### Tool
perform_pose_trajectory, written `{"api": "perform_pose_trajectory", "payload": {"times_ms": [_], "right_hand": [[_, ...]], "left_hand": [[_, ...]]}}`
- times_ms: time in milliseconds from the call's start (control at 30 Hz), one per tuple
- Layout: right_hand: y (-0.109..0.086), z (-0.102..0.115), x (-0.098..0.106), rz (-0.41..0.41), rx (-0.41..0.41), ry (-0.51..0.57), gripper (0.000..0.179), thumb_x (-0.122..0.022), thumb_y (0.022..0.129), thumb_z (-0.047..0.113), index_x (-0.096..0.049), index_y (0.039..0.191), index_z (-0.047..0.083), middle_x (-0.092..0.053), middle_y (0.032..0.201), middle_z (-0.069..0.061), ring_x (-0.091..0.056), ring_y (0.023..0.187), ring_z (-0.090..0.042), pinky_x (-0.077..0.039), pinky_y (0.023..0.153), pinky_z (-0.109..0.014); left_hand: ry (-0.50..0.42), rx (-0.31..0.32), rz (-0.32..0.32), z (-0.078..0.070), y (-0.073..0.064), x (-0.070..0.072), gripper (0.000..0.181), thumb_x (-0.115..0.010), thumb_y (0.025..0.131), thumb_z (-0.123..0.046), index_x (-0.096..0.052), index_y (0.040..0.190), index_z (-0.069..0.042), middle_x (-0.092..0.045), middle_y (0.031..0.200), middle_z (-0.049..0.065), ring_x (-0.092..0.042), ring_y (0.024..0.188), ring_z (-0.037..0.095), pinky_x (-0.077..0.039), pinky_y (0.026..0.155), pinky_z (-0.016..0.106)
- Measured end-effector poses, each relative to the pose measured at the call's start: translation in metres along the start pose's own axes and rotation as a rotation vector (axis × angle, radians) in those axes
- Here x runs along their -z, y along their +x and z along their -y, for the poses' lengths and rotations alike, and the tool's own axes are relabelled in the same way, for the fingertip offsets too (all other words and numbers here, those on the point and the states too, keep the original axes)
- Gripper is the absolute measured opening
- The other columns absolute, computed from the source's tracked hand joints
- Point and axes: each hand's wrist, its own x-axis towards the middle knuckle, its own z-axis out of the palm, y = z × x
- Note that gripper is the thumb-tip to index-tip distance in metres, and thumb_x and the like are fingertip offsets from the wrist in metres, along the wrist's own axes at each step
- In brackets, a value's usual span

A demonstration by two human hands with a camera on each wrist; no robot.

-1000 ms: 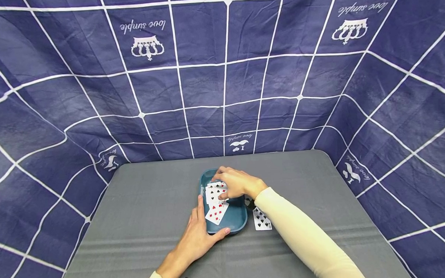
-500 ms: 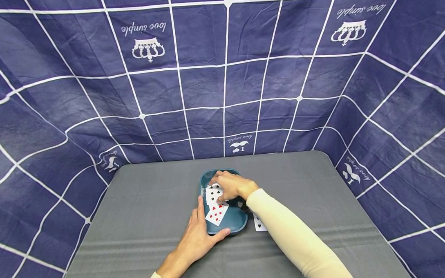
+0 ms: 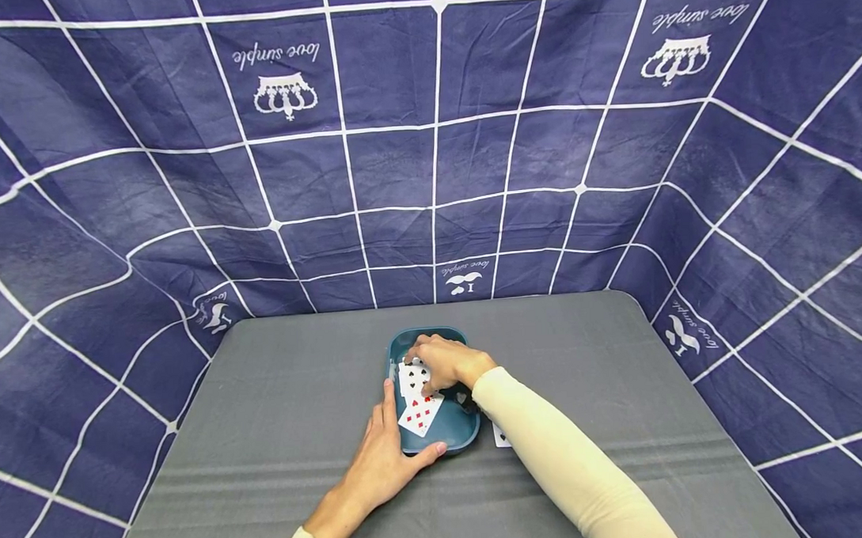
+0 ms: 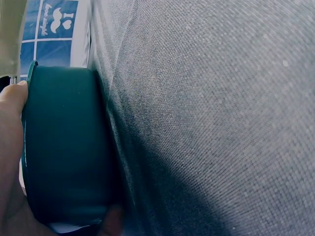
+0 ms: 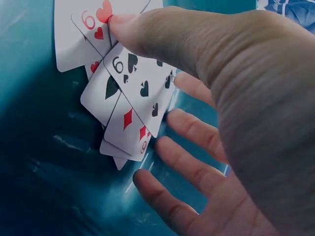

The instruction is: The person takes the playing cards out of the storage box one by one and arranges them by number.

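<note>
A teal tray [image 3: 456, 428] holds several overlapping playing cards. Spades [image 5: 140, 86] lie uppermost under my right hand, with red-suit cards beside and beneath them. My left hand [image 3: 382, 461] grips the tray's near left corner, thumb at the near rim and fingers along the left side. In the left wrist view its thumb [image 4: 17, 93] rests at the rim. My right hand [image 3: 445, 365] reaches over the tray. Its thumb touches a heart card [image 5: 74, 39]; its other fingers spread loosely along the pile's opposite edge. Whether they touch the cards is partly hidden.
On the grey tabletop [image 3: 286, 401] right of the tray lies another spade card [image 3: 501, 435], mostly covered by my right sleeve [image 3: 566, 454]. A blue cloth with white lines [image 3: 392, 167] hangs behind the table and along both sides.
My right hand has shifted slightly left over the cards, and its sleeve now hides more of the card on the table. My left hand and the tray stay in place.
</note>
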Motion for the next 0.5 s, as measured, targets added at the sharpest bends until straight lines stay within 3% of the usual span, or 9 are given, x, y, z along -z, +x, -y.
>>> {"api": "perform_pose_trajectory", "payload": {"times_ms": [500], "right_hand": [[0.0006, -0.0017, -0.0020, -0.008, -0.006, -0.011, 0.067, -0.101, 0.094, 0.033, -0.076, 0.155, 0.027, -0.067, 0.159, -0.002, -0.064, 0.150, -0.027, -0.059, 0.121, -0.051]], "left_hand": [[-0.001, -0.015, -0.005, -0.0011, -0.0021, 0.0006, 0.151, -0.093, 0.087, -0.075, -0.007, 0.187, -0.002, -0.051, 0.165, 0.031, -0.055, 0.154, 0.051, -0.052, 0.123, 0.068]]}}
